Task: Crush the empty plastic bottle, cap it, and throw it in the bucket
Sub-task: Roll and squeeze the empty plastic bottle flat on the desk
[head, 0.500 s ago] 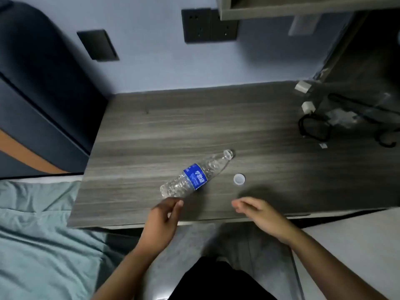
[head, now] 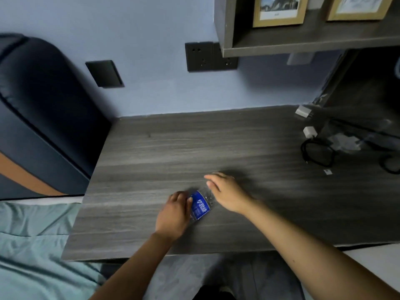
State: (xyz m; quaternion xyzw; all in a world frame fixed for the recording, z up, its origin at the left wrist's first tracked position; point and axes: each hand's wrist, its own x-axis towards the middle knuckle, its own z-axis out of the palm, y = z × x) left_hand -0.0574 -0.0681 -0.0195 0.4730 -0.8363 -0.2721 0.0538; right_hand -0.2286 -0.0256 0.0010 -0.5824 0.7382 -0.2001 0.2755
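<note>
A clear plastic bottle (head: 201,205) with a blue label lies on its side on the grey wooden desk (head: 173,148). My left hand (head: 174,214) covers its bottom end, fingers curled onto it. My right hand (head: 227,192) lies over its neck end with the fingers spread toward the left. Only the labelled middle of the bottle shows between the two hands. The white cap is hidden, and no bucket is in view.
Black cables (head: 318,152) and white chargers (head: 309,132) lie at the desk's far right. A shelf (head: 303,46) with framed pictures hangs above. A dark padded headboard (head: 43,109) and a teal bedsheet (head: 32,245) are on the left.
Both hands have moved forward from the desk's front edge onto the bottle. The camera has tilted up, so the shelf now shows. The white cap no longer shows.
</note>
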